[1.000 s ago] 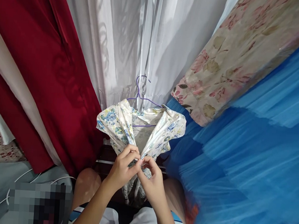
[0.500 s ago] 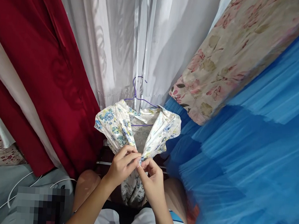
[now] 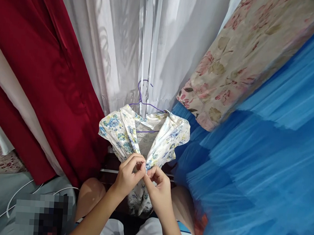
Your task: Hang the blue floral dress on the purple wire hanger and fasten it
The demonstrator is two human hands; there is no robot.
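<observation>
A white garment with blue and yellow flowers hangs by its shoulders on a thin purple hanger, its front parted in a deep V. Where the two front edges meet, my left hand pinches the cloth, thumb against fingertips. Just beside it, my right hand grips the edge of the other side between thumb and fingers. The fingertips almost touch, and whatever small fastening may lie between them is hidden. Below my hands the rest of the garment drops in bunched folds between my knees.
White curtains hang behind a pale metal pole. Dark red cloth drapes at the left, above a grey-green surface with a white cable. At the right hang a pink-flowered cloth and blue tulle.
My left fingers have curled in tighter, and the thumb has come up against the fingertips at the garment's edge. My right hand keeps its pinch, nearly in place.
</observation>
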